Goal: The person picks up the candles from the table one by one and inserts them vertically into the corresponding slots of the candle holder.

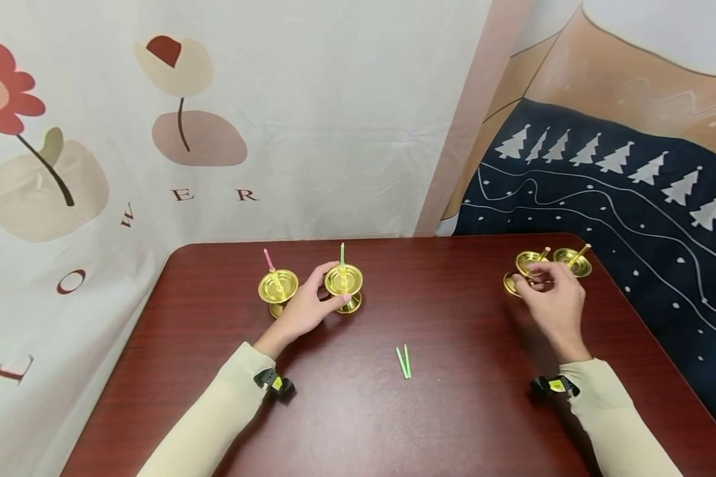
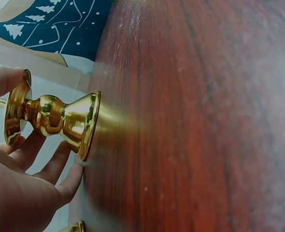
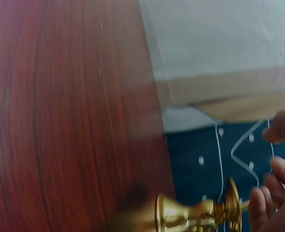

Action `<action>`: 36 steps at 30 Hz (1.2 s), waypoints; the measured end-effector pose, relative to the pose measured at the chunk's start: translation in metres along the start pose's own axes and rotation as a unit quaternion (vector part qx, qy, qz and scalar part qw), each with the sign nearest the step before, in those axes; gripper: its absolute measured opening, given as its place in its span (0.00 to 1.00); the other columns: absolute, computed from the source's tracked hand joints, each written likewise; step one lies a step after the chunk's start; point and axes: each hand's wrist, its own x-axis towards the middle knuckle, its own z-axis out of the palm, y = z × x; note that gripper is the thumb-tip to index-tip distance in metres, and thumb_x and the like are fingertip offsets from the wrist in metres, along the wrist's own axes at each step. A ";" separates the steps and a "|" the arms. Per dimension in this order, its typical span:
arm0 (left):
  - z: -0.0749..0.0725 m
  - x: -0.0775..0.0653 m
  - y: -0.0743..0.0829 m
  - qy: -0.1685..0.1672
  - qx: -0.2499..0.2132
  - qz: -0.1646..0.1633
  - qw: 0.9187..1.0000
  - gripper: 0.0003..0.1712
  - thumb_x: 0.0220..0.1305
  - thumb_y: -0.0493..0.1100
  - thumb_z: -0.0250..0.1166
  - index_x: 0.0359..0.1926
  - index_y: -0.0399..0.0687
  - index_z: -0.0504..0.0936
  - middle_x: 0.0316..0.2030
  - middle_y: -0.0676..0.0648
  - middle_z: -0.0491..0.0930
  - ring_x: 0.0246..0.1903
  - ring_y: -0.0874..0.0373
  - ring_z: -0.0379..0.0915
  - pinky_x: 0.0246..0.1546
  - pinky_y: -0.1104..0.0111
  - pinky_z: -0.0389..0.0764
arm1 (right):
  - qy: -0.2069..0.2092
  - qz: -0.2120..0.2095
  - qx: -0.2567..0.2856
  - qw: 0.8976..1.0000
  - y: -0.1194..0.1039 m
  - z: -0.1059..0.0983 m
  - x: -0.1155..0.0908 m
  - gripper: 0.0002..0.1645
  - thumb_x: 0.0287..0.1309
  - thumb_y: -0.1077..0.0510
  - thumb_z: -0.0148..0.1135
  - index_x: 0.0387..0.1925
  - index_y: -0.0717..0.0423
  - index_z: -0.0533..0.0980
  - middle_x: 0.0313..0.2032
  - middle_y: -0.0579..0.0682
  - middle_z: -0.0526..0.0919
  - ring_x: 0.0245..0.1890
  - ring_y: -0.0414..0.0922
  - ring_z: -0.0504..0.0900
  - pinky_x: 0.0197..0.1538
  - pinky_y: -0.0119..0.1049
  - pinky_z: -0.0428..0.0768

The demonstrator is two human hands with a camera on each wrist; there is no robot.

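Observation:
My left hand (image 1: pixel 304 305) grips a gold candle holder (image 1: pixel 344 281) with a thin green candle (image 1: pixel 343 254) upright in it. In the left wrist view, the thumb lies on the dish rim of that holder (image 2: pixel 50 116), the other fingers reach around its far side, and its base is at the tabletop. Just left of this hand stands another gold holder with a pink candle (image 1: pixel 268 259). At the right, my right hand (image 1: pixel 553 301) is beside a gold holder (image 1: pixel 511 283), partly hidden behind it. The right wrist view shows its loosely bent fingers (image 3: pixel 265 193) apart from a holder (image 3: pixel 195 215).
A further gold holder (image 1: pixel 579 266) with a thin candle stands near the table's back right corner. Two loose green candles (image 1: pixel 407 364) lie mid-table on the dark red wooden tabletop (image 1: pixel 358 424). Printed cloths (image 1: pixel 334 132) hang along the back and right edges.

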 end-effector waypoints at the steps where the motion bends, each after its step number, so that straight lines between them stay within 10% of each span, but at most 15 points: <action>1: 0.000 0.000 0.000 0.001 -0.005 -0.002 1.000 0.46 0.73 0.38 0.75 0.84 0.43 0.62 0.72 0.35 0.76 0.70 0.40 0.75 0.71 0.47 0.75 | 0.013 0.008 -0.011 1.000 0.004 -0.002 0.001 0.19 0.58 0.62 0.81 0.49 0.66 0.87 0.44 0.60 0.82 0.38 0.31 0.77 0.44 0.16 0.70; 7: 0.000 -0.004 0.002 0.007 -0.013 -0.015 1.000 0.47 0.74 0.38 0.74 0.85 0.41 0.59 0.76 0.34 0.72 0.74 0.41 0.71 0.74 0.48 0.72 | 0.024 0.045 -0.057 0.997 0.019 -0.009 0.009 0.31 0.58 0.59 0.80 0.62 0.66 0.83 0.57 0.65 0.79 0.52 0.55 0.78 0.48 0.26 0.69; 15: 0.000 -0.018 0.006 0.027 0.009 -0.020 0.999 0.46 0.74 0.38 0.73 0.83 0.34 0.59 0.74 0.28 0.72 0.73 0.33 0.72 0.75 0.43 0.70 | -0.014 0.075 -0.063 0.995 0.027 -0.007 0.013 0.36 0.61 0.56 0.76 0.66 0.70 0.79 0.59 0.73 0.80 0.61 0.70 0.74 0.72 0.70 0.60; 19: -0.001 -0.029 0.009 0.030 0.024 -0.031 0.999 0.45 0.73 0.40 0.73 0.81 0.32 0.61 0.69 0.26 0.75 0.67 0.31 0.77 0.70 0.41 0.75 | -0.020 0.063 -0.065 0.996 0.025 -0.002 0.015 0.35 0.60 0.56 0.78 0.65 0.69 0.81 0.55 0.71 0.82 0.56 0.68 0.77 0.65 0.62 0.67; 26: 0.002 -0.041 0.004 0.005 0.066 -0.031 0.997 0.38 0.74 0.51 0.73 0.73 0.34 0.72 0.61 0.38 0.84 0.60 0.42 0.84 0.61 0.50 0.84 | -0.038 0.038 -0.049 0.997 0.013 0.009 0.010 0.32 0.57 0.59 0.83 0.62 0.65 0.84 0.51 0.63 0.86 0.40 0.41 0.82 0.42 0.13 0.70; 36: 0.021 -0.038 0.026 -0.071 0.031 -0.025 0.997 0.30 0.77 0.44 0.69 0.72 0.31 0.77 0.65 0.37 0.84 0.66 0.41 0.80 0.71 0.48 0.77 | -0.090 -0.026 0.003 0.996 -0.010 0.034 -0.001 0.32 0.54 0.64 0.84 0.60 0.68 0.84 0.50 0.65 0.86 0.42 0.57 0.87 0.42 0.12 0.72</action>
